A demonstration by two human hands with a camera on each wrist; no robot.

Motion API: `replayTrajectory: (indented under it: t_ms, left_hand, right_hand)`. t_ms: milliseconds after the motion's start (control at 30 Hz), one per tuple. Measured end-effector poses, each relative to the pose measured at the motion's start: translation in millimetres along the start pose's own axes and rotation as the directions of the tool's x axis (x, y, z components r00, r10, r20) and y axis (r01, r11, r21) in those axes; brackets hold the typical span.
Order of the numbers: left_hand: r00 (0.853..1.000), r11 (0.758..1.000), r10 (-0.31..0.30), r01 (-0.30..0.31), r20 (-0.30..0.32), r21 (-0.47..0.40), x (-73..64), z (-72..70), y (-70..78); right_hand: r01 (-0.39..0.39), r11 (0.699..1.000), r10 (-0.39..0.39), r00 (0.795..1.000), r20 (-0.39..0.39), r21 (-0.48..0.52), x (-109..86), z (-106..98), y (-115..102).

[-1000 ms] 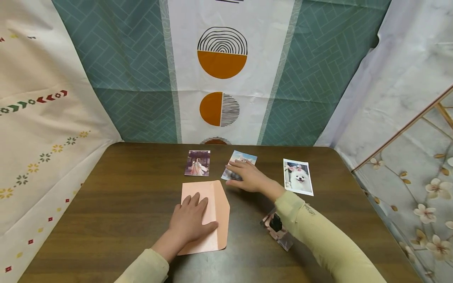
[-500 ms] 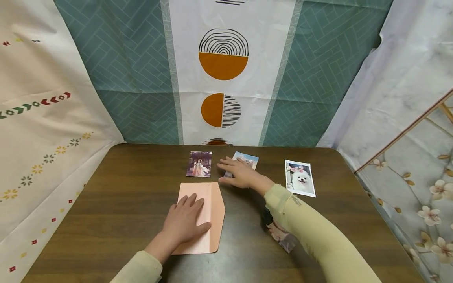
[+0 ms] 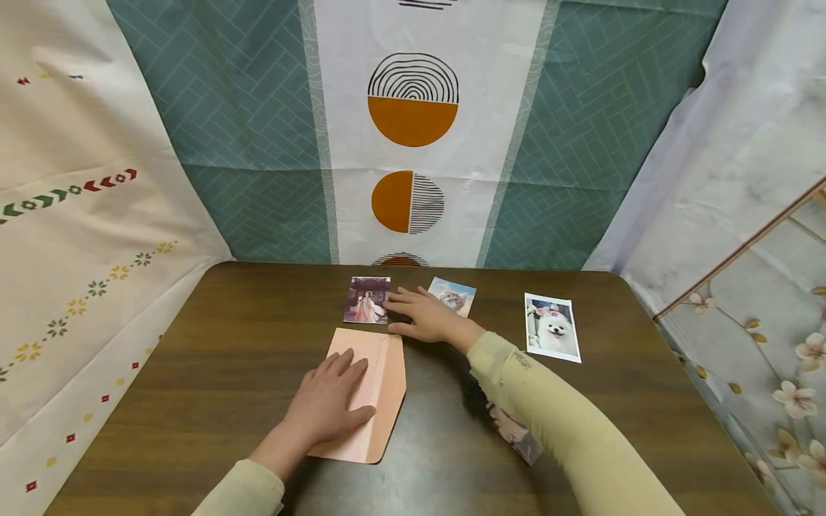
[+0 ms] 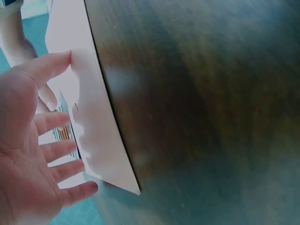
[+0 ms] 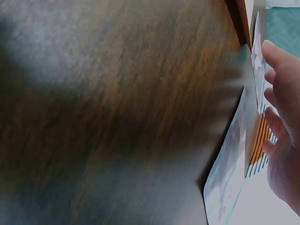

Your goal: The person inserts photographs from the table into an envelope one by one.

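A pale pink envelope (image 3: pixel 389 387), its pointed flap unfolded on the right side, lies on the dark wooden table. My left hand (image 3: pixel 329 401) rests across it with fingers spread, and the left wrist view shows the thumb and fingers over the envelope (image 4: pixel 105 136). Farther back, my right hand (image 3: pixel 426 317) is stretched out palm down, its fingertips right at the edge of a purple photo of a figure in a long dress (image 3: pixel 365 304). Behind that hand a photo of a cat (image 3: pixel 457 295) is partly hidden. Nothing is gripped by either hand.
To the right lies a white-bordered photo of a white dog (image 3: pixel 553 330). Another photo (image 3: pixel 516 433) is half hidden under the right sleeve. Patterned cloths hang along the back and both sides of the table (image 3: pixel 213 373).
My right hand has moved left from over the cat photo to the purple photo's edge, uncovering more of the cat. The envelope has slid left and turned a little under my left hand.
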State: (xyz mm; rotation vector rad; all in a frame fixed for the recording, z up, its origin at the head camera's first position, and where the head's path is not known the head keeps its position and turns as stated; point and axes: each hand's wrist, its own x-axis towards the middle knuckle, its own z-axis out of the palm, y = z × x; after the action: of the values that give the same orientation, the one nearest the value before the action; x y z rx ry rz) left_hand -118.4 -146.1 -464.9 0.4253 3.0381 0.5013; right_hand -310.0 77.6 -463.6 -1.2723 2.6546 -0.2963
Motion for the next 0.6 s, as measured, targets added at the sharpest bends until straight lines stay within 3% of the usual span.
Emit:
replayTrajectory:
  t_ms: [333, 600]
  left_hand:
    - [0.996, 0.997, -0.081, 0.08, -0.041, -0.009, -3.4, -4.6, -5.6]
    - [0.979, 0.983, -0.181, 0.179, -0.09, -0.024, -4.0, -4.5, -10.6]
  right_hand:
    - [-0.023, 0.999, 0.025, 0.999, 0.036, -0.038, 3.9, 3.9, -2.9]
    - [-0.017, 0.996, 0.019, 1.0, 0.02, -0.092, 2.2, 0.7, -0.8]
